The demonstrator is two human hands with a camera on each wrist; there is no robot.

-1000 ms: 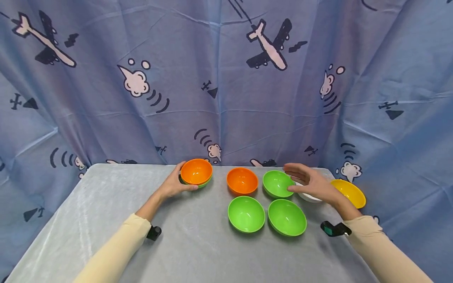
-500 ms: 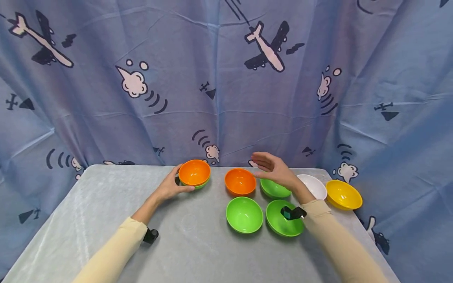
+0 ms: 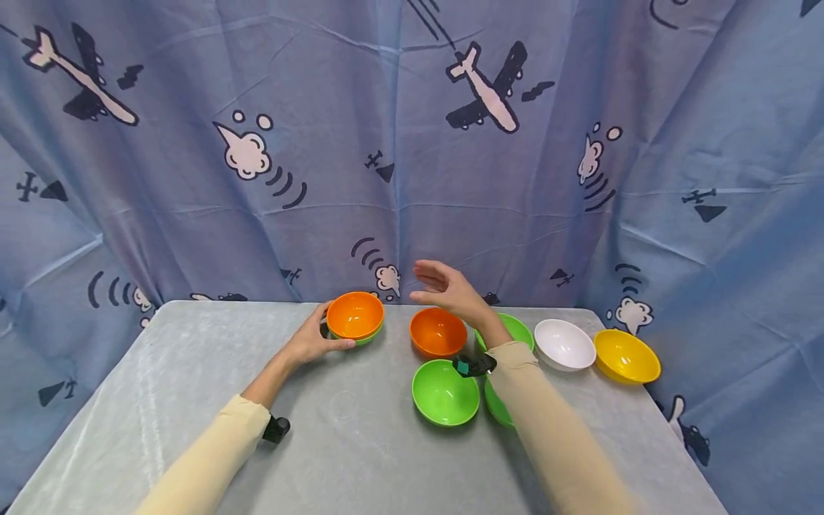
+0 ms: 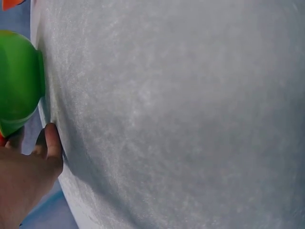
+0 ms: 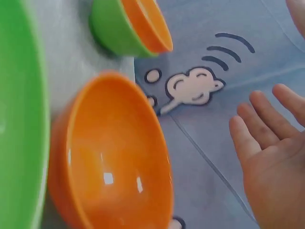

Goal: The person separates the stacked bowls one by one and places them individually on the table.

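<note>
Head view: right forearm [image 3: 547, 429] hides nearest green bowl [image 3: 494, 408].

Staged recording setup, grey cloth-covered table [image 3: 161, 372], airplane-print blue curtain [image 3: 399, 143] as backdrop, indoors

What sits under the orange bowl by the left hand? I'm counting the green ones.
A green bowl sits under that orange bowl; the orange one is nested inside it. Only a sliver of green rim shows in the head view, its inside is covered. The left hand grips the stack.
</note>
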